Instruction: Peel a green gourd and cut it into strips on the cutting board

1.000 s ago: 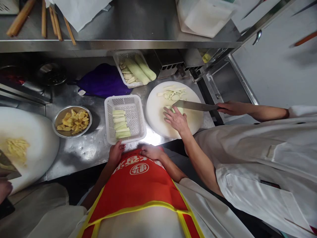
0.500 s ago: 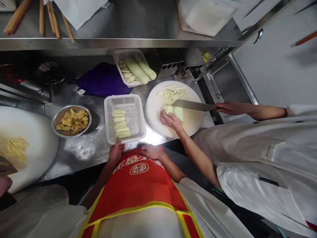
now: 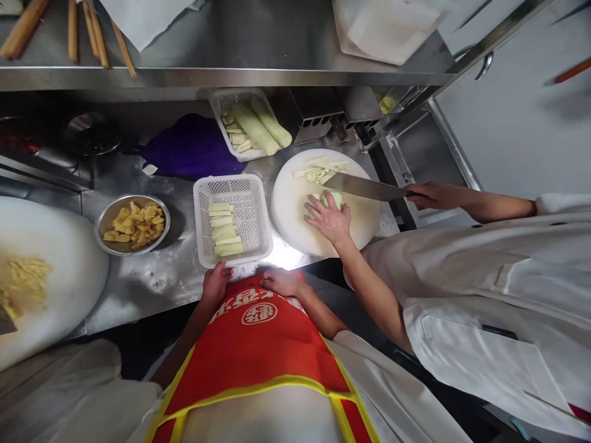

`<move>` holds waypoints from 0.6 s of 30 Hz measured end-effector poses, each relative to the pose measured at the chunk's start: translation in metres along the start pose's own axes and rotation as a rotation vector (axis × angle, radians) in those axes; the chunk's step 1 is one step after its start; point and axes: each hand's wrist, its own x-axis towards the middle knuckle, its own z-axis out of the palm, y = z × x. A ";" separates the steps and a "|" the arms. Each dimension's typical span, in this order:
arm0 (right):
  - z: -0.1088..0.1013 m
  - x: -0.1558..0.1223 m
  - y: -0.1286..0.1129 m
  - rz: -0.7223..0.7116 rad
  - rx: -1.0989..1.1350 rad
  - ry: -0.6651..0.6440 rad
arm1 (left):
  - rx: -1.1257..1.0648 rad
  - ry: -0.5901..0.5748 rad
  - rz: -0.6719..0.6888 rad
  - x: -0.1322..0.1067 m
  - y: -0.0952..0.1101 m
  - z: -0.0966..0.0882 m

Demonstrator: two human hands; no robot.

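Observation:
A white perforated plastic basket (image 3: 258, 215) stands on the counter in front of me, with pale green cut vegetable pieces (image 3: 224, 231) lined up along its left side. At its near rim is my left hand (image 3: 215, 283), fingers curled against the edge. My right hand (image 3: 282, 282) lies at the counter's front edge against my red apron (image 3: 258, 338), fingers stretched out and holding nothing. Right of the basket, a co-worker's hand (image 3: 330, 218) presses on a peeled pale green vegetable on a round white cutting board (image 3: 286, 215). That person's other hand holds a cleaver (image 3: 364, 186).
A metal bowl of ginger (image 3: 133, 224) stands left of the basket. Farther left is another round board (image 3: 69, 264) with yellow strips and a blade. Behind lie a purple cloth (image 3: 189, 147) and a second basket (image 3: 225, 132) of peeled vegetables. A steel shelf (image 3: 258, 46) overhangs the counter.
The co-worker's hand has spread over the vegetable on the board, and the cleaver has shifted slightly. At far left, the other person's hand has left view. My hands have stayed put.

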 end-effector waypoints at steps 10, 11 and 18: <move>0.004 0.004 -0.002 0.006 -0.063 0.006 | -0.018 0.009 -0.006 0.000 0.000 0.001; 0.004 0.004 -0.002 0.008 -0.073 0.012 | -0.011 0.007 -0.004 0.000 0.000 0.001; -0.003 0.008 0.000 0.010 -0.065 0.002 | 0.003 -0.009 -0.001 0.001 0.000 -0.002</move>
